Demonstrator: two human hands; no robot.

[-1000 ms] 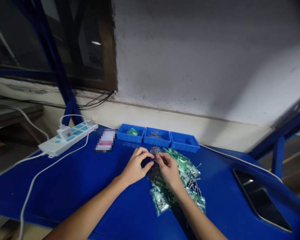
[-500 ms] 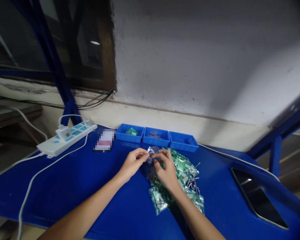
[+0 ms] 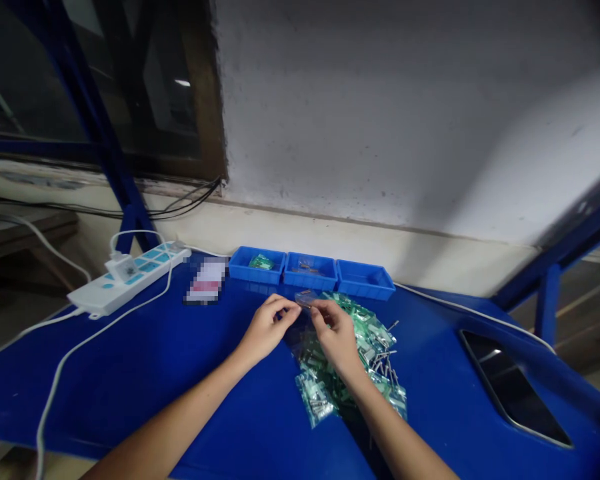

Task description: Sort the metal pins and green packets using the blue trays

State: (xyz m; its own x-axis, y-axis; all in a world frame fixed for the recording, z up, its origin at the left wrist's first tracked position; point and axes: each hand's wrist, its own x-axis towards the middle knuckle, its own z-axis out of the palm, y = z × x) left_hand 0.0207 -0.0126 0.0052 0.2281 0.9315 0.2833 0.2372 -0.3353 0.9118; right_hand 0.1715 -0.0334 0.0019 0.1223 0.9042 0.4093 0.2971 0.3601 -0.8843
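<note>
Between my two hands is a small clear plastic bag [image 3: 306, 297], held above the blue table just in front of the bins. My left hand [image 3: 269, 325] pinches its left edge with thumb and forefinger. The fingers of my right hand [image 3: 336, 331] are closed on its right side. Something small and brownish shows in the bag, too small to name. Beneath and beside my right hand lies a heap of green-tinted plastic packets [image 3: 367, 333], partly hidden by that hand and forearm. Several metal pins or screws [image 3: 384, 365] lie at the heap's right side.
Three blue bins [image 3: 365, 280] stand in a row along the wall; the left one holds green packets, the middle one small brownish pieces. A white power strip [image 3: 130, 277] with cables is at left. A dark phone or tablet [image 3: 517, 387] lies at right. A pixelated card [image 3: 206, 280] lies near the strip.
The bag between my hands has been turned and now looks flatter, with less of its shiny surface showing. My right fingers have closed together more. The view has shifted slightly.
</note>
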